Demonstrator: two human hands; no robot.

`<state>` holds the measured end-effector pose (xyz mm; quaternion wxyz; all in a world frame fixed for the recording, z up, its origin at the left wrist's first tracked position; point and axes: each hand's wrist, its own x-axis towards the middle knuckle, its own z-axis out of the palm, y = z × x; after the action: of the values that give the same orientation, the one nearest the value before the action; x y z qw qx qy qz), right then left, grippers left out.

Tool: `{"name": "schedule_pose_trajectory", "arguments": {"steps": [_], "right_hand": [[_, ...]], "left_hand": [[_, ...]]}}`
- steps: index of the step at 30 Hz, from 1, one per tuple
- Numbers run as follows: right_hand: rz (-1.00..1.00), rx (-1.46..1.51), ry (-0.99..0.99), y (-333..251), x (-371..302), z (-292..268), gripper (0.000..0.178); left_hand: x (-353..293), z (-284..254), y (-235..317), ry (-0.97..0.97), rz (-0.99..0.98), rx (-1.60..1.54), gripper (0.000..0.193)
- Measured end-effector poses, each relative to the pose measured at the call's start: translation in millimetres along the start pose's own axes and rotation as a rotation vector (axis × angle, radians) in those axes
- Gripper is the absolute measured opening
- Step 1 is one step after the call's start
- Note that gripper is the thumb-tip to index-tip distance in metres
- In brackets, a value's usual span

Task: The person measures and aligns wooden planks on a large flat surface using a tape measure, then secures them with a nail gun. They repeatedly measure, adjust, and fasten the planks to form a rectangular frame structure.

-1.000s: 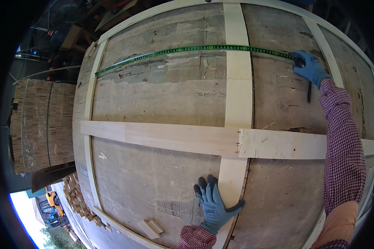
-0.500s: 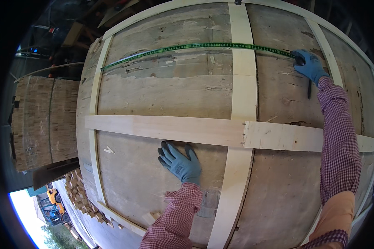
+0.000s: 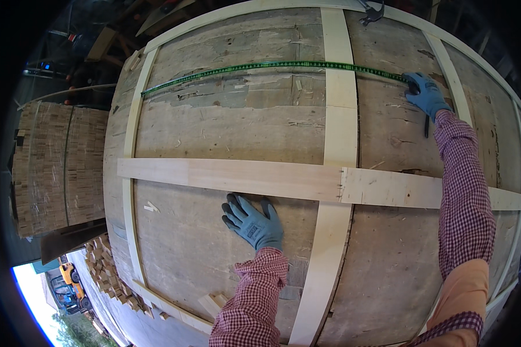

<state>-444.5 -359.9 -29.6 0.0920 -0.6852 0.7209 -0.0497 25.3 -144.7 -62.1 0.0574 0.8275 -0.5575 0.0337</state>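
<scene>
My right hand (image 3: 426,94), in a blue work glove, is closed round the dark case of a tape measure, whose strap hangs below it. The green tape blade (image 3: 260,67) stretches left across the wooden frame, over an upright slat, and its end lies at the left slat (image 3: 134,118). My left hand (image 3: 253,221), gloved alike, rests with spread fingers on the plywood panel (image 3: 214,246). Its fingertips are just below the long horizontal slat (image 3: 260,177), which crosses a wide upright slat (image 3: 337,139).
A hammer (image 3: 373,13) lies at the far edge of the panel. Strapped stacks of wood pieces (image 3: 58,168) stand at the left, above a heap of loose blocks (image 3: 105,266). A yellow and blue forklift (image 3: 69,284) shows outside at the lower left. Wood scraps (image 3: 213,303) lie on the panel.
The view has shifted slightly, and the hammer now shows fully at the far edge. Both hands keep nearly the same places; the tape stays stretched out.
</scene>
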Motion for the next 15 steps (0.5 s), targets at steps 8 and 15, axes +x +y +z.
{"name": "schedule_pose_trajectory", "arguments": {"steps": [8,15], "right_hand": [[0.000,-0.003,0.038,6.2,8.2,7.3,0.061],[0.036,-0.020,-0.027,-5.5,6.9,2.0,0.063]], "left_hand": [[0.6,0.9,0.8,-0.006,0.001,0.002,0.072],[0.2,0.4,0.4,-0.021,-0.018,0.009,0.070]]}}
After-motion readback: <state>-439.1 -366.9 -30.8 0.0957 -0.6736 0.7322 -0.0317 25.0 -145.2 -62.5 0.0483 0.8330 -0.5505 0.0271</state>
